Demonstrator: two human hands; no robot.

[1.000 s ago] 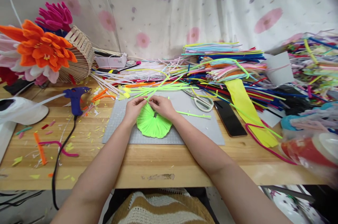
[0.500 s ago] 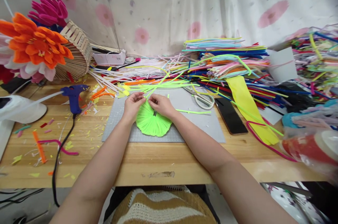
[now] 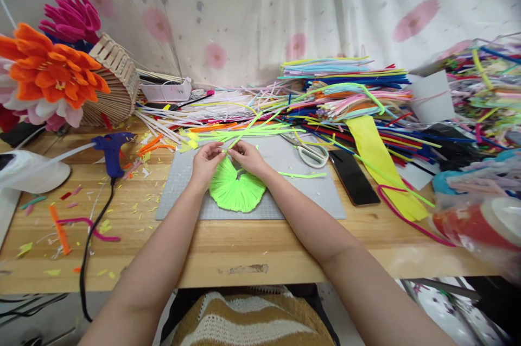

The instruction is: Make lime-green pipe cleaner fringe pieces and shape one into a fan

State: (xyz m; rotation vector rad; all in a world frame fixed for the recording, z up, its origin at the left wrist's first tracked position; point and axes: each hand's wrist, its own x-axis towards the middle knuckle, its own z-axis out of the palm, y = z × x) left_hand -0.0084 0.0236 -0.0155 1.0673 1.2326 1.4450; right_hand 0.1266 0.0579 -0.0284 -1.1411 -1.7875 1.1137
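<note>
A neon-green fan of pipe cleaners (image 3: 237, 194), rounded like a leaf, lies on the grey cutting mat (image 3: 179, 199). At its upper left edge, my left hand (image 3: 207, 162) is closed in a pinch on the pipe cleaners. My right hand (image 3: 249, 159) is also pinched, at the fan's top right, close to the left fingertips. Green pipe-cleaner ends stick up past the right fingers. A small dark gap shows near the fan's centre. Exactly which strands each hand grips is partly hidden by the fingers.
Scissors (image 3: 312, 155) and a phone (image 3: 354, 177) lie to the right. A blue glue gun (image 3: 113, 153) with a cord stands left among scraps. Piles of coloured pipe cleaners (image 3: 345, 99) line the back. Fuzzy flowers (image 3: 61, 77) and a wooden-stick basket (image 3: 116, 82) are at far left.
My right hand has shifted slightly upward, and the gap near the fan's centre looks wider. The left hand stays pinched at the upper left edge. The whole view has shifted slightly.
</note>
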